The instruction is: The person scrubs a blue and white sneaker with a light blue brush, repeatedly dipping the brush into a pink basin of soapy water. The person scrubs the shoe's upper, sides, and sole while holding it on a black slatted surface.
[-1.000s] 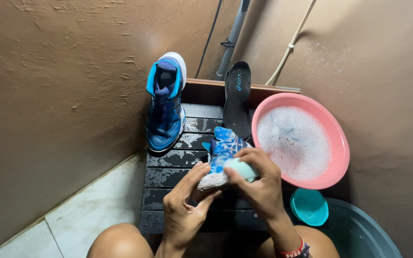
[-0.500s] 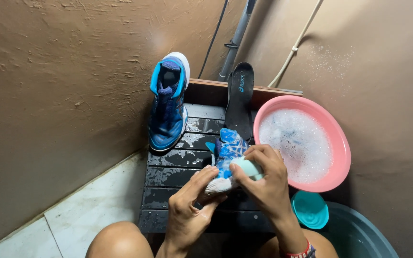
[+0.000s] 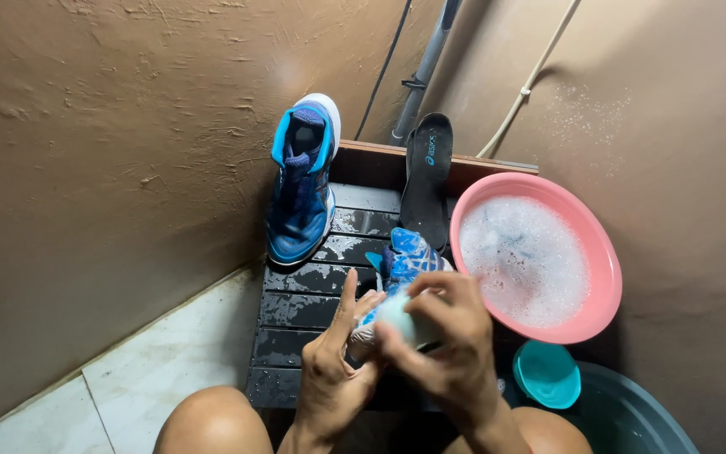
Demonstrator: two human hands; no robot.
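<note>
Left hand (image 3: pixel 334 370) grips blue shoe (image 3: pixel 401 273) near centre over wet slatted platform (image 3: pixel 296 328); right hand (image 3: pixel 451 336) clenches pale brush (image 3: pixel 401 318) against it. Risk: soapy shoe likely to slip free, knocking pink basin (image 3: pixel 598 261) at right

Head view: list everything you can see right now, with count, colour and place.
Blue mesh sneaker in hand: 1, blue-white, centre, held over slats.
Pale green scrubber: 1, against that sneaker.
Blue sneaker leaning on wall: 1, upper left of slats.
Black insole: 1, propped at back.
Dark wet slatted platform: 1, centre.
Pink round basin of suds: 1, right.
Teal small scoop: 1, lower right.
Dark tub: 1, bottom right.
Left hand: holds sneaker.
Right hand: grips scrubber.
</note>
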